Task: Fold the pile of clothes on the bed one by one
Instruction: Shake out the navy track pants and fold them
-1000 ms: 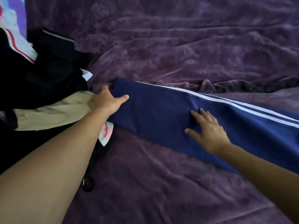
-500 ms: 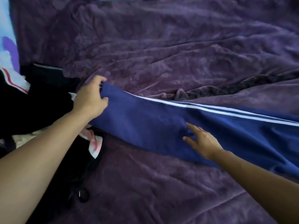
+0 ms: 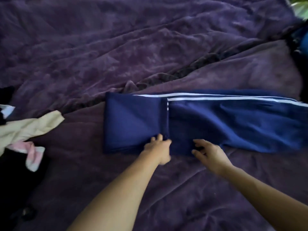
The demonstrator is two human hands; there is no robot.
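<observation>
A pair of navy blue track trousers with two white side stripes (image 3: 216,120) is lying across the middle of the frame on a wrinkled purple velvety bedspread (image 3: 116,52), stretching from the centre out to the right edge. The left end of the trousers is lying doubled over onto itself, forming a flat, roughly square panel whose folded-over edge is running up and down just left of the frame's centre. Two bare forearms are reaching in from the bottom of the frame. The left hand (image 3: 159,148) is resting on the near edge of the trousers, right at the bottom of that folded-over edge, with its fingers spread and lying on the cloth rather than closed around it. The right hand (image 3: 208,151) is sitting just to the right of it on the same near edge, fingers loosely curled and parted, touching the fabric; whether it is pinching any cloth cannot be told. At the left edge of the frame, well apart from the trousers, a pile of unfolded clothes is lying: a beige garment (image 3: 28,127), a pink and white piece (image 3: 33,154) beneath it, and black clothing (image 3: 13,180) in the lower left corner.
</observation>
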